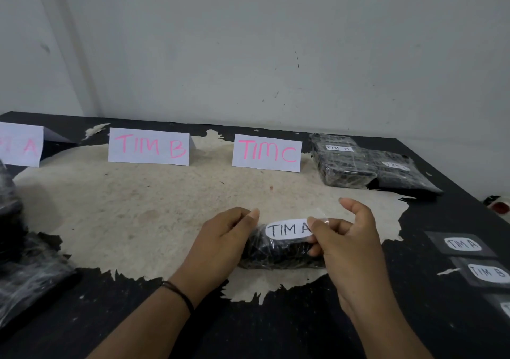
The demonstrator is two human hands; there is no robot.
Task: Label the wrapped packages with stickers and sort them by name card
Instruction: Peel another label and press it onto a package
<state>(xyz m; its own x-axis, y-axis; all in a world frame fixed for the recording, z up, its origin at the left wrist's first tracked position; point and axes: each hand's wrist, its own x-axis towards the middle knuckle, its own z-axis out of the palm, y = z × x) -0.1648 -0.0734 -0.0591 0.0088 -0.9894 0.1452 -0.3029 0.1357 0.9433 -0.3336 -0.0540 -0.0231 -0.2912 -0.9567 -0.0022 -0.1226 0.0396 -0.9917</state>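
A black wrapped package (278, 251) lies on the table in front of me. Over its top is a white oval sticker reading TIM A (287, 229) on clear tape. My left hand (223, 242) pinches the tape's left end and my right hand (347, 237) pinches its right end. Three folded name cards stand at the back: one ending in A (22, 144) at the far left, TIM B (149, 146) and TIM C (267, 153). Two wrapped packages (358, 165) with small labels lie right of the TIM C card.
More stickers, TIM A (463, 245) and TIM B (487, 271), lie in a row at the table's right edge. A heap of black wrapped packages (24, 270) sits at the left edge. The table (276, 331) is black with a worn pale patch.
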